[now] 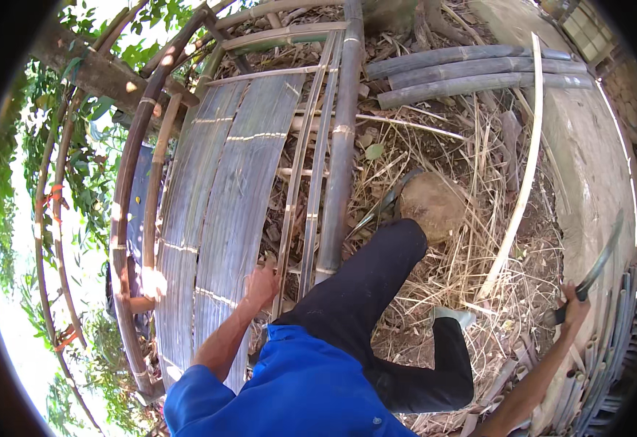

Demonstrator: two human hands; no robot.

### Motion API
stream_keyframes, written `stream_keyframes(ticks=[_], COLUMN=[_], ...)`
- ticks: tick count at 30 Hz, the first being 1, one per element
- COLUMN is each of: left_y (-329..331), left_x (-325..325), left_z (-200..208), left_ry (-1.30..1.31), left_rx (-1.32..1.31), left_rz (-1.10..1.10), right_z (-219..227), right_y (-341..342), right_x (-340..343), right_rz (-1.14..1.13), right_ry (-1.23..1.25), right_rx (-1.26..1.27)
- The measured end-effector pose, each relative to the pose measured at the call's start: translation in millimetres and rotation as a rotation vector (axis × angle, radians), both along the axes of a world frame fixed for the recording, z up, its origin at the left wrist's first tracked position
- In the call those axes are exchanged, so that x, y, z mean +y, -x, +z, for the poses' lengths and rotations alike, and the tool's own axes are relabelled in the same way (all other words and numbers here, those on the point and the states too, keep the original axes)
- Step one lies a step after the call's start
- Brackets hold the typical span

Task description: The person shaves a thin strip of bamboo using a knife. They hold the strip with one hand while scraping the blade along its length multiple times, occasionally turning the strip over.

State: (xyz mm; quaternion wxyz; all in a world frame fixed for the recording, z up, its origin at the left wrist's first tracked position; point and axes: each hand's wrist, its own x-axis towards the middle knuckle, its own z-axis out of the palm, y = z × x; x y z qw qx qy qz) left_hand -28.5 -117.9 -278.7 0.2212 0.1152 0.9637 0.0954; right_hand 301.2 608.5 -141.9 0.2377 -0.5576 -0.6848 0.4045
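My right hand (573, 311), stretched far out to the right, is wrapped round the dark handle of a machete (601, 264). Its long blade points up and away. On the other side, my left hand (261, 284) is closed at a narrow bamboo strip (289, 218), beside the edge of a flattened bamboo panel (234, 197); the fingertips are partly hidden. A second narrow strip (313, 218) runs alongside, next to a thick bamboo pole (343, 138). The panel lies on a bamboo frame.
Ahead of my knee stands a round wood block (431, 206), with a dark curved blade (391, 195) beside it. Several grey bamboo poles (478, 71) lie at the back. A long pale strip (526, 175) leans at right. Cut bamboo (595, 371) is stacked lower right.
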Motion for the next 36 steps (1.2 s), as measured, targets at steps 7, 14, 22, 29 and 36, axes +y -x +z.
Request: stream_keyframes(ticks=[7,14,22,29,36], left_y=[-10.6,-4.6,-11.7,12.5,11.8], left_x=[22.5,-5.9,5.2,29.1,-22.5], left_z=[-11.1,-64.6,-50.8,35.8,24.0], left_ry=[0.009,-0.747,-0.353,0.038,0.224], left_rx=[0.009,-0.302,0.030,0.131,0.173], left_rz=[0.146,0.553,-0.203,-0.103,-0.071], right_z=[-42.8,-41.9,-59.3,-47.7,-21.7], right_y=[1.5,3.3,28.1,34.6,56.5], right_x=[-49.9,-67.8,-83.4,-113.0,-146.1], right_rz=[-0.001,-0.017,-0.049,0.077,0.370], right_ry=[0.115,0.172,0.202,0.215,0.227], right_rx=[0.028,0.094,0.223,-0.035,-0.543])
